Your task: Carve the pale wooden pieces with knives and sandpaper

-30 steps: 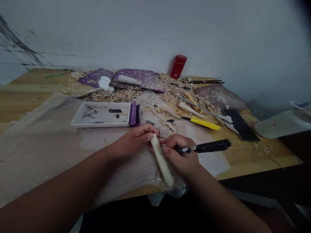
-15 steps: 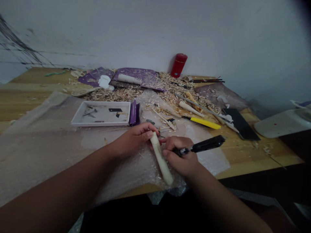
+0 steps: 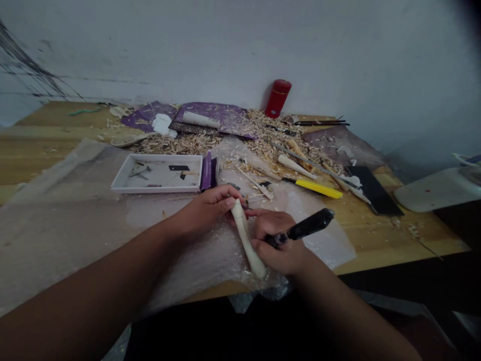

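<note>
Hands (image 3: pixel 206 213) over bubble wrap (image 3: pixel 195 265), near white tray (image 3: pixel 158 188)

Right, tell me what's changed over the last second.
The right hand has tilted the black-handled tool, swinging its handle up and away from the near-level position. Nothing was picked up or let go. The left hand keeps its hold on the pale carved stick, and the white tray and yellow-handled tool stayed where they were.
</note>
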Motion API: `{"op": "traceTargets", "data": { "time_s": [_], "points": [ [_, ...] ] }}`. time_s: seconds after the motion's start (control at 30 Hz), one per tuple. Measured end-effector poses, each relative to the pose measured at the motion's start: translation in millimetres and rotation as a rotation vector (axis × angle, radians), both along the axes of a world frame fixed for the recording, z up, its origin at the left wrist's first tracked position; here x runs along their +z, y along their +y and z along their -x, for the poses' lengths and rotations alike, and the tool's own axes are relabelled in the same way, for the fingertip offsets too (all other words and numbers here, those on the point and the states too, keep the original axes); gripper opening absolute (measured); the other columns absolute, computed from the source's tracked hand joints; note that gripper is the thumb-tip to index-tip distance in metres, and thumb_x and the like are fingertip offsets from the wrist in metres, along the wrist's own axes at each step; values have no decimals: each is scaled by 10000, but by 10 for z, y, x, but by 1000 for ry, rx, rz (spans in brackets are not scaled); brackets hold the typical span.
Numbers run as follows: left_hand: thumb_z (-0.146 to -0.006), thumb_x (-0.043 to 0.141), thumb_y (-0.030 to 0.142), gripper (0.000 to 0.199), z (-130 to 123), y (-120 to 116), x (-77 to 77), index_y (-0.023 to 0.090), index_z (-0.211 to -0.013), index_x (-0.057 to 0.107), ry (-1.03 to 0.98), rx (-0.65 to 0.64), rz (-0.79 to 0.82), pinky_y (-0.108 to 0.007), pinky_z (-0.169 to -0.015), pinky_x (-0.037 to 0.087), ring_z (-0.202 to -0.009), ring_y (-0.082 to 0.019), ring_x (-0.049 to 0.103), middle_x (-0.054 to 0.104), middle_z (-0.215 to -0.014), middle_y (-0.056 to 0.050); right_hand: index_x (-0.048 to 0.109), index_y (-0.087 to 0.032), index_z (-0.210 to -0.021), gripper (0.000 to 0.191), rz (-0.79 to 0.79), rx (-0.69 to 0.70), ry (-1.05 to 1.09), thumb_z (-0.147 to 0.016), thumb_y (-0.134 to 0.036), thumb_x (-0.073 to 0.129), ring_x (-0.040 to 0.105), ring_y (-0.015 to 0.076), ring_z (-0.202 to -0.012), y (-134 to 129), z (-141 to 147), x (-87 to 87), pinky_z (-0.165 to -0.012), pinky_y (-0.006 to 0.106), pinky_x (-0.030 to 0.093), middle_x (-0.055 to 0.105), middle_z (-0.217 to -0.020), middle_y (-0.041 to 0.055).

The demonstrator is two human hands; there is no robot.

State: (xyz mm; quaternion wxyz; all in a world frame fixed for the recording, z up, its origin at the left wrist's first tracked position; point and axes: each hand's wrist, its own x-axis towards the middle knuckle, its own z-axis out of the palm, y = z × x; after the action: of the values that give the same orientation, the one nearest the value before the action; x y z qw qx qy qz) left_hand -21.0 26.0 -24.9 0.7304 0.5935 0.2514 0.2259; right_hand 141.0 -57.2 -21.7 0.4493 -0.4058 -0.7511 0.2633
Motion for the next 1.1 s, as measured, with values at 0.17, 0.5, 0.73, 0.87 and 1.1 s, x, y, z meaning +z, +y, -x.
{"op": "traceTargets", "data": {
  "time_s": [0.17,0.5,0.73,0.87,1.1],
  "points": [
    [-813,451,257,165,1,9,9,135,-914,497,25,0,-20,-278,-671,423,-770,-146,567,591,-861,-58,310,-222,-499,199,-8,28,-28,-613,-135,447,375,87,-446,4,-2,1,-780,342,429,304,-459,-78],
    [-809,454,275,181,10,15,8,141,-922,499,12,-18,2,-297,-694,423,-769,-146,564,588,-870,-57,398,-219,-500,196,20,27,-35,-668,-202,497,413,93,-458,-27,-22,-2,-802,365,412,388,-450,-74],
    [-807,461,263,166,6,-11,46,140,-899,524,-3,1,-11,-260,-675,406,-723,-118,537,572,-817,-31,563,-202,-719,56,129,-395,202,-740,-248,538,504,103,-573,-26,-2,-23,-519,226,395,556,-633,-29],
    [-805,459,273,180,5,-7,46,141,-903,532,1,2,-18,-257,-663,403,-710,-120,533,565,-815,-30,533,-186,-682,77,231,-382,217,-711,-246,571,479,92,-520,6,22,-39,-474,209,372,538,-589,-40],
    [-809,450,257,160,3,-3,83,145,-885,536,36,0,-61,-263,-686,394,-741,-124,528,569,-833,-33,543,-189,-681,70,212,-392,148,-696,-243,585,477,94,-529,-7,34,-56,-471,205,363,545,-599,-37]
  ]
}}
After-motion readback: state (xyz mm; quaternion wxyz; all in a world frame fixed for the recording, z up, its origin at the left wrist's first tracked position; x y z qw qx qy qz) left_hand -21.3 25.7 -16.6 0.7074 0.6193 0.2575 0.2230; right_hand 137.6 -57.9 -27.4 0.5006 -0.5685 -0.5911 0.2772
